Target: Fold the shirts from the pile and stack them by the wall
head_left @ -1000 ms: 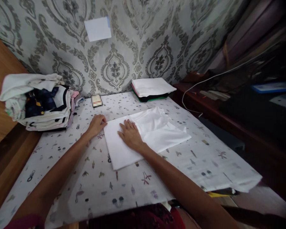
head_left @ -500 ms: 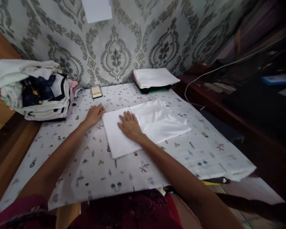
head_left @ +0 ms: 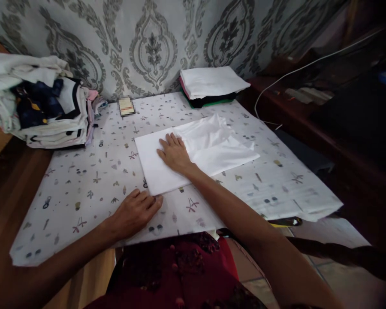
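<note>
A white cloth [head_left: 212,146] lies on the patterned table cover, its left part smooth and flat, its right part wrinkled. My right hand [head_left: 174,153] rests palm down on the middle of it with the fingers spread. Near the cloth's lower left corner is my left hand [head_left: 137,212], its fingers curled and pressed together at the cloth's edge. Whether those fingers pinch the corner is too small to make out.
A tall pile of folded clothes [head_left: 59,111] stands at the left. Another folded stack, white on top [head_left: 212,81], sits at the back. A small card [head_left: 126,107] lies near the wall. A white cable [head_left: 292,71] hangs over dark furniture at the right.
My left hand has moved from the cloth's upper left corner down to its lower left corner. My right hand stays spread on the cloth. The view has tilted downward.
</note>
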A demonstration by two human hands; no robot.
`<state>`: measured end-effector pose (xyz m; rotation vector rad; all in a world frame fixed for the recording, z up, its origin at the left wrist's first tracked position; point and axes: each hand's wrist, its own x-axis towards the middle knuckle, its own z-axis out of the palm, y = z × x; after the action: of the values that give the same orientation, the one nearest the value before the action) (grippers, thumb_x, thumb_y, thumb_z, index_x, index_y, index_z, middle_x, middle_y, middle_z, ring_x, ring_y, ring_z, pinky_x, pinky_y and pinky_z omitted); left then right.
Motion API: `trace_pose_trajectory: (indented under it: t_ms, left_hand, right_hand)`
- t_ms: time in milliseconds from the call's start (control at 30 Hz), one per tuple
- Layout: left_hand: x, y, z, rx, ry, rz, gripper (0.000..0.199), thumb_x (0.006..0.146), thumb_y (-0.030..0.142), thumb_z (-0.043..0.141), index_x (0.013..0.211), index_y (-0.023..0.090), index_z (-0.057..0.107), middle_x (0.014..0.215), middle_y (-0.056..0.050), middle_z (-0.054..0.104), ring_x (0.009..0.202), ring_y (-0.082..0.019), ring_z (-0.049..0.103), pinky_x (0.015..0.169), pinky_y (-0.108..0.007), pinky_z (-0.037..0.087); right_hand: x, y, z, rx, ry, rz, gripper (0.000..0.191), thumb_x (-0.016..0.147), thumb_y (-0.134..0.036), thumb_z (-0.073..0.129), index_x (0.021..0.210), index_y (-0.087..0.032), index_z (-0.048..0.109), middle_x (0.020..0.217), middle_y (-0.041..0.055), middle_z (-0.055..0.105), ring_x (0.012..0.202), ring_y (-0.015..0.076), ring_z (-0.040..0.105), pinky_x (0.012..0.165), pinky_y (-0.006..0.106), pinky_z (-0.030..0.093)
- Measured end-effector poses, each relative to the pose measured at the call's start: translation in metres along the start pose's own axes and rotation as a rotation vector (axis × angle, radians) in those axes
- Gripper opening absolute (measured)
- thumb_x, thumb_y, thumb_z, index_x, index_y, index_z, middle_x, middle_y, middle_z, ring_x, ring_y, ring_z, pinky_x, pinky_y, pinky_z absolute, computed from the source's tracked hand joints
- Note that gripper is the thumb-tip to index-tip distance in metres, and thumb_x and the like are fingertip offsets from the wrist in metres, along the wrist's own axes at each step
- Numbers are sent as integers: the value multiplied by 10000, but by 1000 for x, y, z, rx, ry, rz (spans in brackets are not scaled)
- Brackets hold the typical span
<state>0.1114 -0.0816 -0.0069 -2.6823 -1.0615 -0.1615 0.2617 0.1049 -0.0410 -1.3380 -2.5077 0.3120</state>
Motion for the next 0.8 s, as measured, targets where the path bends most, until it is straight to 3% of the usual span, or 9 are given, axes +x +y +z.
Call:
trace_pose_trajectory:
  t_ms: [133, 300, 433, 667, 800]
  left_hand:
    - [5, 3, 1, 117, -111, -61, 413, 906, -2, 468, 1288, 103, 585, 761, -51, 691, 709, -205, 623, 682, -347, 449]
    - [17, 13, -6, 107, -382, -217, 483, 881, -9, 490, 1341, 114, 574, 804, -106, 727, 736, -253, 683, 660, -365, 499]
    - [22, 21, -17, 120, -531, -337, 416, 885, -3, 481, 1262, 108, 619, 771, -128, 724, 702, -273, 707, 627, -366, 525]
    - [23, 27, -27, 124, -612, -397, 432, 938, 2, 366, 1277, 132, 599, 723, -120, 722, 668, -265, 725, 606, -346, 537]
    - [20, 29, -27, 78, -633, -391, 453, 909, -15, 397, 1312, 111, 560, 762, -124, 731, 696, -261, 726, 625, -348, 536]
  right_hand:
    - [-1, -2, -2, -10, 1, 4, 523, 1023, -382, 382, 1443, -82, 464, 1581, 213, 354, 1509, 341, 223, 1221, 516, 172]
    - [-1, -1, -1, -13, 16, -3, 498, 1023, -382, 385, 1428, -108, 477, 1577, 195, 371, 1505, 333, 242, 1216, 529, 188]
    - [-1, -2, -2, -28, 11, -4, 507, 1024, -379, 386, 1434, -92, 467, 1577, 207, 363, 1504, 335, 239, 1218, 520, 184]
    - [-2, -4, -5, -58, -18, -1, 522, 1031, -373, 381, 1456, -77, 452, 1586, 228, 339, 1506, 349, 230, 1215, 508, 185]
    - [-2, -4, -4, -57, -2, -4, 513, 1027, -379, 386, 1441, -87, 464, 1578, 226, 355, 1502, 345, 243, 1210, 525, 195]
